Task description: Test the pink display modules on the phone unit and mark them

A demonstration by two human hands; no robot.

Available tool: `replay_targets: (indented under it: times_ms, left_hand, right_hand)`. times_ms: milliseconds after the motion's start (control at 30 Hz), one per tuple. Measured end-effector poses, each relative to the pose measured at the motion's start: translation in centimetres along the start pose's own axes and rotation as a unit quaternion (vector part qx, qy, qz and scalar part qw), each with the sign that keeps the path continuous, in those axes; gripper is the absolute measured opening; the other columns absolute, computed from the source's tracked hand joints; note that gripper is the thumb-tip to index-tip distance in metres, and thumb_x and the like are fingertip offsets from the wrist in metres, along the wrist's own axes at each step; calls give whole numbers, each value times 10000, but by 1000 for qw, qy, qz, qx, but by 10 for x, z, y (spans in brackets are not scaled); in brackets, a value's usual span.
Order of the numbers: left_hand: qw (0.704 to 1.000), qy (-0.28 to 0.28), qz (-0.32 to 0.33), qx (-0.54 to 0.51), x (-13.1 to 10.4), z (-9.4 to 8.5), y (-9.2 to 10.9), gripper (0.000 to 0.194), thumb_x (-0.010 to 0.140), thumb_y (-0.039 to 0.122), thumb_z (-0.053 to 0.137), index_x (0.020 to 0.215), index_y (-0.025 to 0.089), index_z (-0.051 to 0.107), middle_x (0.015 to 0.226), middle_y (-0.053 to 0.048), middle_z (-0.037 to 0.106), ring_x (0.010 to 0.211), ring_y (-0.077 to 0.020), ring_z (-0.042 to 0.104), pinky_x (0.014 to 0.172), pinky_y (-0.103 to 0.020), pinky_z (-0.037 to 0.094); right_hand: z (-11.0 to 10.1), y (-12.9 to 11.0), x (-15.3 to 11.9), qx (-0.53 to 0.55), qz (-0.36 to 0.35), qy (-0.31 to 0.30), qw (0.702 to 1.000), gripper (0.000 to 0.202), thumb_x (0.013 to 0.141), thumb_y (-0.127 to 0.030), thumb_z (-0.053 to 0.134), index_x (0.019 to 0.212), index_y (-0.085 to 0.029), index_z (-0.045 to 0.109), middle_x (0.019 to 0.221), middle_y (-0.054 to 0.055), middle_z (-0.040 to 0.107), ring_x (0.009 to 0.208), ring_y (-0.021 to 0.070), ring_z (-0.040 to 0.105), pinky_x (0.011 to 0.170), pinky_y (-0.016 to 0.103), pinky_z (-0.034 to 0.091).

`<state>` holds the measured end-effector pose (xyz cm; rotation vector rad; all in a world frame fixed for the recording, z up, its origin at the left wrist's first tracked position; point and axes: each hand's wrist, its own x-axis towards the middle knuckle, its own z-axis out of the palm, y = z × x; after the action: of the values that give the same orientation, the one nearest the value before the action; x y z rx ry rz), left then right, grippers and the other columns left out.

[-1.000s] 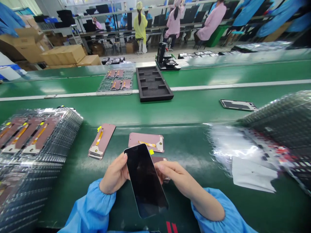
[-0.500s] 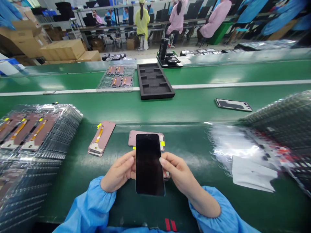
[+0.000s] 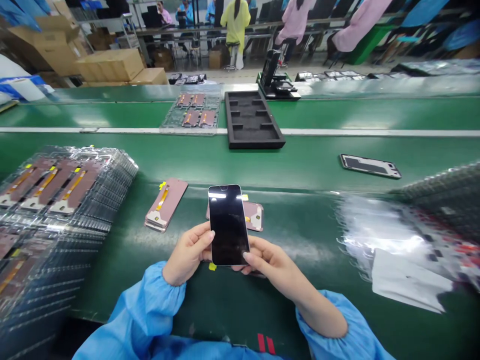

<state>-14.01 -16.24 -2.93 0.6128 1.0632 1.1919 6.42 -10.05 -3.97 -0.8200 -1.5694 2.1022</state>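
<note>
A black phone screen with a thin light rim is held tilted above the green bench. My left hand grips its lower left edge between thumb and fingers. At its lower right corner, my right hand pinches it, the fingers partly hidden beneath. Behind the screen lies a pinkish panel, partly covered. Farther left rests a small stack of pinkish panels with an orange flex strip and a yellow tab.
Clear trays of panels are stacked at left. A black tray and clear tray lie beyond. At right are a phone frame, plastic film, white sheet and more stacked trays. People sit in the background.
The screen has tilted and its top now catches reflections. Both hands have shifted to its lower part. The whole view has moved slightly, with bench items appearing farther right.
</note>
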Motion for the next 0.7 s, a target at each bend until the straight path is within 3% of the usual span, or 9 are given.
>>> replay_targets:
  times_ms: [133, 233, 400, 567, 700]
  left_hand:
    - [998, -30, 15, 61, -1, 0, -1, 402, 879, 503, 592, 960, 132, 722, 758, -45, 638, 630, -131, 603, 580, -253, 528]
    - [988, -59, 19, 139, -1, -1, 1, 427, 856, 525, 605, 752, 119, 685, 717, -34, 608, 560, -117, 571, 561, -259, 494]
    - [969, -30, 40, 241, -3, 3, 3, 373, 811, 464, 677, 618, 152, 607, 600, 9, 577, 521, -105, 523, 555, -245, 432]
    - [960, 3, 71, 272, -4, 6, 2, 388, 827, 473, 650, 587, 170, 608, 570, -5, 605, 603, -139, 562, 634, -263, 448]
    - [964, 16, 60, 257, -4, 6, 1, 378, 814, 496, 656, 623, 172, 617, 588, -8, 629, 613, -146, 580, 642, -267, 451]
  right_hand:
    - [-4, 4, -1, 19, -3, 63, 998, 491, 879, -546, 627, 1197, -173, 605, 799, 70, 744, 731, 215, 726, 649, 320, 587]
    - [-6, 5, -2, 14, -26, 89, 996, 484, 887, -543, 616, 1181, -160, 610, 745, 56, 735, 714, 219, 724, 653, 325, 583]
    - [-4, -2, -1, 11, -43, 101, 994, 512, 883, -555, 609, 1217, -167, 613, 702, 34, 723, 676, 223, 724, 696, 366, 599]
    - [-4, -1, -1, 50, -64, 82, 993, 477, 913, -546, 575, 1244, -210, 640, 957, 73, 738, 774, 235, 732, 710, 374, 610]
    - [-6, 4, 0, 112, -70, 73, 989, 451, 918, -516, 585, 1260, -229, 648, 1150, 82, 695, 862, 248, 721, 770, 408, 607]
